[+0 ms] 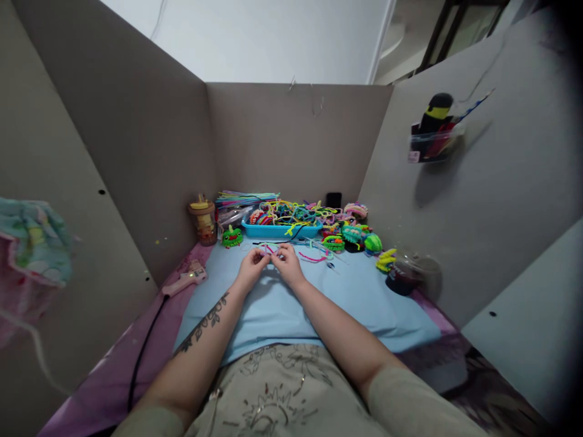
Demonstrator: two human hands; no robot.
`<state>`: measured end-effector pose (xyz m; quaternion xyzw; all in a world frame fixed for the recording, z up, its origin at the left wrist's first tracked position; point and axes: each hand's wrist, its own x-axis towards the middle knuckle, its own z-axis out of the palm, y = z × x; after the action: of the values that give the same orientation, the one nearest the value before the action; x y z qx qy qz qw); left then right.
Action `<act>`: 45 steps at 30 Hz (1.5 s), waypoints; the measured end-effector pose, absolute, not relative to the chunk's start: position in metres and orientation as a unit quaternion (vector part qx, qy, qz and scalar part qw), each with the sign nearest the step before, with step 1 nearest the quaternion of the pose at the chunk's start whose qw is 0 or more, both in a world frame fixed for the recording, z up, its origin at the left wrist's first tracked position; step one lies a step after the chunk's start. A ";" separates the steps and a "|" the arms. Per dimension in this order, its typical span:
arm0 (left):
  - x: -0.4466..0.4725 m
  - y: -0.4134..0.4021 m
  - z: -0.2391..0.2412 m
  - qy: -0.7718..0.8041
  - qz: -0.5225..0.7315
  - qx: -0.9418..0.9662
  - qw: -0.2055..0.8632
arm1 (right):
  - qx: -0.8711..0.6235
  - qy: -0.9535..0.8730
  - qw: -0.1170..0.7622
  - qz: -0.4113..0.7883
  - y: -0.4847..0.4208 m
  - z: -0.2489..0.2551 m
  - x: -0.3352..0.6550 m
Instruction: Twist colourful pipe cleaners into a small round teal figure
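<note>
Nearest is a creased, pale blue sheet point(282, 309), laid smooth over the desk. Above it, the left hand point(254, 267) and right hand point(290, 264) meet, each grip narrowed to a fingertip pinch on a thin, fuzzy pink-purple strand point(270, 250). The strand lies between the fingers, which hide much of its shape. To the left sits a hard pink glue gun point(186, 280) with a black cord; to the right, a curved, fuzzy magenta strand point(313, 260) and a dark, rounded container point(403, 276). Beyond, a green fuzzy figure point(232, 238) stands beside a glossy blue tray point(281, 231) heaped with tangled strands point(296, 213), just before a flat grey panel point(296, 139).
</note>
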<state>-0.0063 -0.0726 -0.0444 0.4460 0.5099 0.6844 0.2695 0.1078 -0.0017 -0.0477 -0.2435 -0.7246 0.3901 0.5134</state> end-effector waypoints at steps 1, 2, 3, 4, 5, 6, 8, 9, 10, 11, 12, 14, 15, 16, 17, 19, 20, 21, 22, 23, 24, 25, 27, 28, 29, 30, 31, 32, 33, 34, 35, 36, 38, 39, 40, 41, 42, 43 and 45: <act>-0.006 -0.072 -0.045 0.510 0.686 0.444 0.270 | -0.243 -0.726 0.515 0.386 -0.003 -0.047 0.108; -0.007 -0.072 -0.046 0.508 0.687 0.442 0.271 | -0.242 -0.726 0.517 0.383 -0.003 -0.046 0.108; -0.007 -0.071 -0.047 0.507 0.689 0.441 0.273 | -0.242 -0.726 0.518 0.382 -0.004 -0.045 0.108; -0.006 -0.071 -0.048 0.506 0.689 0.439 0.275 | -0.242 -0.726 0.519 0.381 -0.005 -0.045 0.108; -0.006 -0.070 -0.048 0.506 0.689 0.438 0.277 | -0.242 -0.725 0.520 0.382 -0.006 -0.044 0.108; -0.006 -0.070 -0.049 0.506 0.689 0.437 0.279 | -0.243 -0.723 0.521 0.383 -0.006 -0.044 0.107; -0.005 -0.069 -0.049 0.506 0.692 0.431 0.280 | -0.246 -0.717 0.521 0.393 -0.007 -0.044 0.107; -0.005 -0.069 -0.049 0.506 0.694 0.428 0.282 | -0.246 -0.712 0.521 0.401 -0.006 -0.045 0.107; -0.005 -0.069 -0.049 0.506 0.696 0.423 0.284 | -0.245 -0.707 0.520 0.411 -0.006 -0.045 0.106; -0.005 -0.069 -0.049 0.504 0.699 0.419 0.286 | -0.243 -0.701 0.521 0.421 -0.005 -0.045 0.107; -0.005 -0.069 -0.049 0.503 0.701 0.416 0.288 | -0.241 -0.695 0.523 0.430 -0.005 -0.045 0.107; -0.007 -0.070 -0.048 0.500 0.707 0.405 0.293 | -0.242 -0.685 0.530 0.437 -0.002 -0.046 0.108; -0.008 -0.069 -0.048 0.498 0.712 0.396 0.296 | -0.247 -0.679 0.537 0.435 -0.001 -0.046 0.109; -0.009 -0.069 -0.048 0.496 0.718 0.384 0.300 | -0.252 -0.675 0.544 0.430 0.001 -0.046 0.110; -0.010 -0.069 -0.048 0.493 0.724 0.372 0.307 | -0.257 -0.671 0.550 0.425 0.002 -0.047 0.111; -0.012 -0.069 -0.047 0.483 0.735 0.346 0.326 | -0.264 -0.669 0.557 0.416 0.005 -0.048 0.113; -0.013 -0.069 -0.047 0.477 0.739 0.334 0.338 | -0.264 -0.670 0.557 0.414 0.006 -0.049 0.113; -0.013 -0.069 -0.047 0.471 0.742 0.324 0.349 | -0.265 -0.671 0.556 0.412 0.006 -0.050 0.113; -0.014 -0.069 -0.047 0.467 0.744 0.316 0.358 | -0.264 -0.674 0.555 0.410 0.006 -0.051 0.113; -0.014 -0.069 -0.047 0.465 0.743 0.312 0.366 | -0.262 -0.678 0.554 0.405 0.005 -0.052 0.113; -0.014 -0.070 -0.046 0.468 0.739 0.312 0.371 | -0.258 -0.686 0.553 0.397 0.004 -0.051 0.113; -0.014 -0.071 -0.046 0.473 0.731 0.319 0.374 | -0.252 -0.697 0.550 0.385 0.003 -0.051 0.113; -0.014 -0.072 -0.045 0.490 0.711 0.349 0.365 | -0.239 -0.724 0.548 0.344 0.000 -0.049 0.115; -0.013 -0.073 -0.045 0.497 0.703 0.368 0.353 | -0.234 -0.738 0.549 0.315 -0.002 -0.047 0.115; -0.012 -0.073 -0.045 0.500 0.697 0.386 0.338 | -0.228 -0.753 0.548 0.284 -0.003 -0.046 0.116; -0.011 -0.074 -0.045 0.500 0.694 0.402 0.325 | -0.223 -0.768 0.545 0.252 -0.005 -0.045 0.117; -0.011 -0.075 -0.046 0.497 0.693 0.415 0.316 | -0.219 -0.782 0.540 0.222 -0.006 -0.044 0.117; -0.010 -0.075 -0.046 0.494 0.692 0.425 0.311 | -0.216 -0.796 0.530 0.197 -0.007 -0.043 0.118; -0.010 -0.075 -0.047 0.491 0.689 0.434 0.309 | -0.216 -0.809 0.518 0.176 -0.009 -0.043 0.118; -0.010 -0.075 -0.048 0.492 0.685 0.442 0.305 | -0.220 -0.818 0.506 0.159 -0.010 -0.043 0.118; -0.011 -0.075 -0.049 0.494 0.680 0.451 0.298 | -0.225 -0.827 0.495 0.145 -0.011 -0.043 0.118; -0.011 -0.075 -0.050 0.498 0.675 0.461 0.290 | -0.229 -0.834 0.483 0.134 -0.012 -0.043 0.118; -0.012 -0.075 -0.051 0.505 0.665 0.474 0.278 | -0.233 -0.847 0.463 0.119 -0.014 -0.043 0.117; -0.012 -0.075 -0.051 0.507 0.662 0.476 0.278 | -0.233 -0.851 0.457 0.116 -0.014 -0.043 0.117; -0.012 -0.074 -0.051 0.508 0.661 0.475 0.281 | -0.235 -0.852 0.453 0.115 -0.014 -0.043 0.117; -0.012 -0.074 -0.050 0.507 0.663 0.471 0.285 | -0.239 -0.851 0.453 0.118 -0.013 -0.044 0.117; -0.012 -0.074 -0.050 0.505 0.666 0.468 0.287 | -0.246 -0.847 0.454 0.125 -0.011 -0.045 0.116; -0.012 -0.074 -0.049 0.504 0.670 0.466 0.283 | -0.254 -0.842 0.457 0.136 -0.009 -0.047 0.116; -0.013 -0.074 -0.048 0.513 0.675 0.467 0.249 | -0.269 -0.823 0.468 0.177 -0.002 -0.052 0.114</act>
<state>-0.0132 -0.0736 -0.0483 0.4674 0.5134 0.6751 0.2495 0.1140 -0.0016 -0.0517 -0.2687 -0.8233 0.1772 0.4676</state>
